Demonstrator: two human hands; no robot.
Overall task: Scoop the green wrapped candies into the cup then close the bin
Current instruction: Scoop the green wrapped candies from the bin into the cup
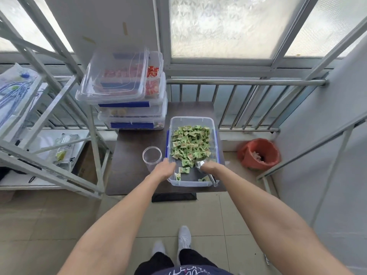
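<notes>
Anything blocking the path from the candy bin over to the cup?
Nothing visible apart from the left hand, which rests on the bin's near left corner, right beside the empty cup. The cup stands just left of the bin. The right hand holds the scoop among the green candies.

The right hand (208, 166) is covering most of the metal scoop (206, 174), so its bowl is showing only as a sliver beside the fingers, and whether any candy is lying in it is impossible to tell. The left hand (163, 169) is hiding the near left corner of the open bin (191, 183), and its fingertips are curling out of sight over the rim. The print on the green candies (190, 143) is coming out too small to read, and the 3 stacked bins (127, 96) are blurring their own contents behind cloudy lids.
</notes>
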